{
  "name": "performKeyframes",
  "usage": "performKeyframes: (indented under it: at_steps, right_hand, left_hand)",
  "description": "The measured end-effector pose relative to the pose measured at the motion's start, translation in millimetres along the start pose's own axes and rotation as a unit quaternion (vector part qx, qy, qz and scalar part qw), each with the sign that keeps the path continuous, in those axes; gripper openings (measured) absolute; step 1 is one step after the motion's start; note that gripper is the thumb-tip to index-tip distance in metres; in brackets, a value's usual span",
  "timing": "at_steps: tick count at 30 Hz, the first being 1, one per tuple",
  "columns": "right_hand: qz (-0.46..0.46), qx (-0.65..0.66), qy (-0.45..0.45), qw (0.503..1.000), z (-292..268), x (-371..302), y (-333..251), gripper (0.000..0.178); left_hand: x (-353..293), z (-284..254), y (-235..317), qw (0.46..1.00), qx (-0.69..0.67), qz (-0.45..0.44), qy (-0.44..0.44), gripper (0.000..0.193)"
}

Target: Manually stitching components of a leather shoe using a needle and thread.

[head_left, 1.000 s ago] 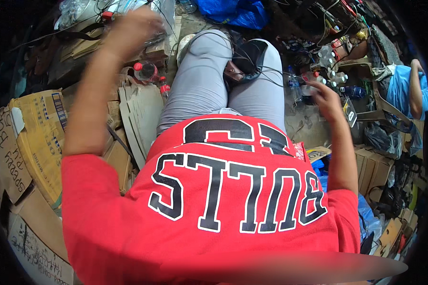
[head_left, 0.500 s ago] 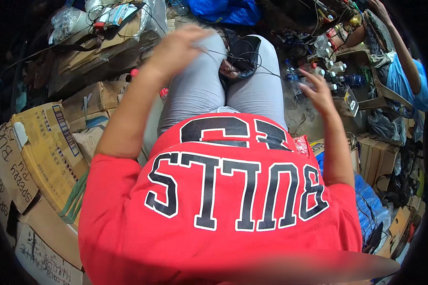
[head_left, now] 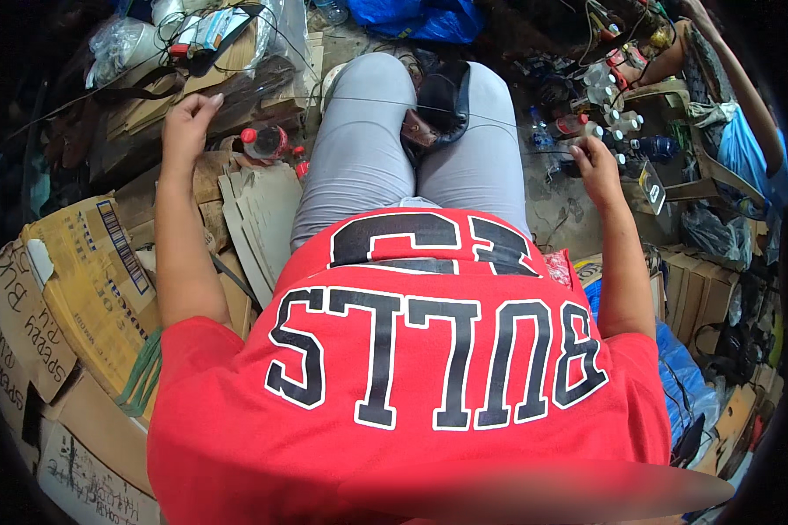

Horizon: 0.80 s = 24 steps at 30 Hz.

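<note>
A dark shoe [head_left: 446, 109] with a brown patch is wedged between my knees, its opening partly in shadow. A thin dark thread [head_left: 477, 117] crosses over it and both grey-trousered thighs. Out to the left, above the cardboard, my left hand [head_left: 188, 131] is closed in a pinch, with thumb and fingertips pointing inward; the thread leads toward it, though its last stretch is hard to see. My right hand [head_left: 599, 171], raised beside the right knee, pinches a dark strand that runs inward from its fingertips. Both arms are spread wide apart.
A red-capped bottle [head_left: 264, 142] lies left of my thigh, near flattened cardboard [head_left: 263, 210]. Several small white-capped bottles [head_left: 617, 127] stand on the right. Another person's arm [head_left: 734, 79] shows at the far right. A blue plastic sheet [head_left: 420, 19] lies ahead.
My left hand has swung from above the left knee out to the left and lower. My right hand has moved slightly outward, its fingers going from spread to pinched. The thread now looks straighter.
</note>
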State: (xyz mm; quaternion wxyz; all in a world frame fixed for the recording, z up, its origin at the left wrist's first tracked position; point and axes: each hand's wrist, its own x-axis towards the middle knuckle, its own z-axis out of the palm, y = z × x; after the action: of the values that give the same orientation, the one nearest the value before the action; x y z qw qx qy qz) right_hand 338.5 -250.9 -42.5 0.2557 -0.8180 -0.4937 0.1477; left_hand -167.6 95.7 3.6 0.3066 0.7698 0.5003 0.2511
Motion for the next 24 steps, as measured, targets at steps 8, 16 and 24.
performKeyframes:
  at_steps: [8,16,24]
  right_hand:
    - [-0.043,0.107,-0.081,0.990,-3,28,-62,0.022]
    - [-0.212,0.055,-0.099,0.971,29,60,-121,0.012]
    - [-0.184,0.153,-0.126,0.963,41,52,-123,0.014]
  left_hand:
    - [-19,103,125,0.968,0.003,0.246,-0.054,0.042]
    - [6,198,191,0.887,0.079,0.337,-0.305,0.042]
    - [17,204,188,0.866,-0.024,0.204,-0.455,0.029]
